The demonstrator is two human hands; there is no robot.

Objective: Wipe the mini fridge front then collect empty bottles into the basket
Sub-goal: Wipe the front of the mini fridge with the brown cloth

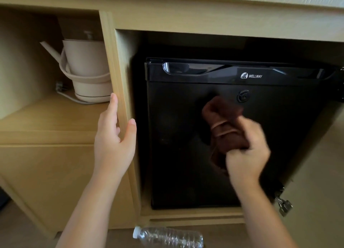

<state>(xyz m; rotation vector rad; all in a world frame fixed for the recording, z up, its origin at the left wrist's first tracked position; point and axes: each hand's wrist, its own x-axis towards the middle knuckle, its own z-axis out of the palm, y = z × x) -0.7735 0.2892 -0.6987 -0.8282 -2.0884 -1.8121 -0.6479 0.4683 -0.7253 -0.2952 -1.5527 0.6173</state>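
A black mini fridge (178,136) with a shut door stands inside a wooden cabinet bay. My right hand (247,151) grips a bunched dark brown cloth (223,121) and holds it against the middle of the fridge door, below a round lock (243,96). My left hand (115,138) rests on the wooden upright (119,71) left of the fridge, fingers straight on one side and thumb on the other. An empty clear plastic bottle (167,237) with a white cap lies on its side on the floor in front of the cabinet. No basket is in view.
A beige electric kettle (87,69) with its cord sits on the shelf (46,115) to the left. The open cabinet door (320,173) with a metal hinge (283,205) stands at the right. A closed wooden panel (46,182) lies below the shelf.
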